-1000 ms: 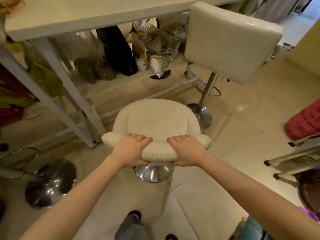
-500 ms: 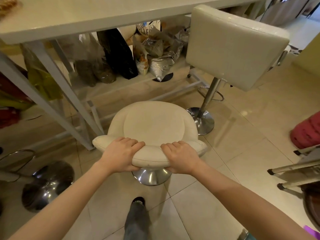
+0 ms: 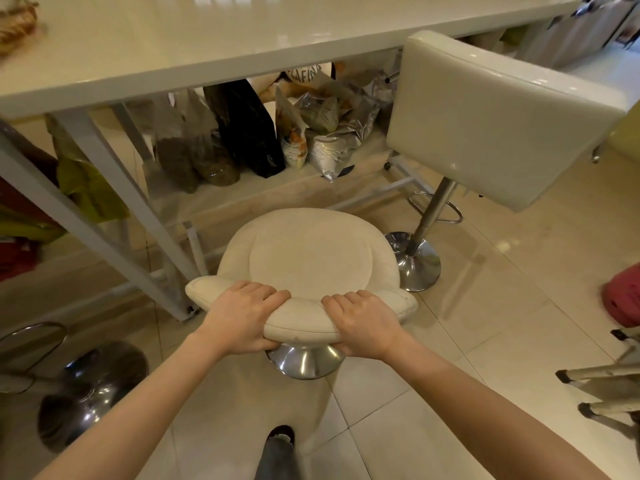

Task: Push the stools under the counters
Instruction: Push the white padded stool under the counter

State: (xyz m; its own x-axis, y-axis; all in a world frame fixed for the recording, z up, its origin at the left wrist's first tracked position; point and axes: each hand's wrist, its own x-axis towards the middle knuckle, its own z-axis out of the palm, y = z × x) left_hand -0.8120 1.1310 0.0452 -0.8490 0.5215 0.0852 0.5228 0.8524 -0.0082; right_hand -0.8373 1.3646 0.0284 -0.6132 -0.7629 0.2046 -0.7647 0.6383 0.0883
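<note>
1. Pale glossy floor tiles [image 3: 519,306] run under a long white counter [image 3: 242,39] that crosses the top of the view, with a white frame and a low shelf beneath it.
2. Both hands are wrapped tight on the low curved backrest [image 3: 301,318] of a cream stool [image 3: 308,258]: the left hand [image 3: 242,322] on its left part, the right hand [image 3: 363,323] on its right part, fingers over the top edge and thumbs underneath.
3. That stool has a round padded seat with a stitched inner circle, a faintly soiled fabric-like cover, and a backrest whose two ends stick out like short wings.
4. Its chrome base [image 3: 304,362] shows just below the backrest, between the two wrists, standing on the tiles.
5. It stands in front of the counter, its far edge close to the shelf frame; the seat lies mostly outside the counter's edge.
6. Just to the right stands a second stool [image 3: 498,119] with a shiny cream rectangular back, a chrome post, a foot ring and a round base close beside the first seat.
7. At the lower left a third chrome base [image 3: 93,393] with a foot ring rests on the floor; its seat is out of view.
8. Bags [image 3: 249,129] in black, silver and clear plastic crowd the shelf under the counter.
9. One shoe [image 3: 280,434] and a trouser leg show at the bottom, behind the stool.
</note>
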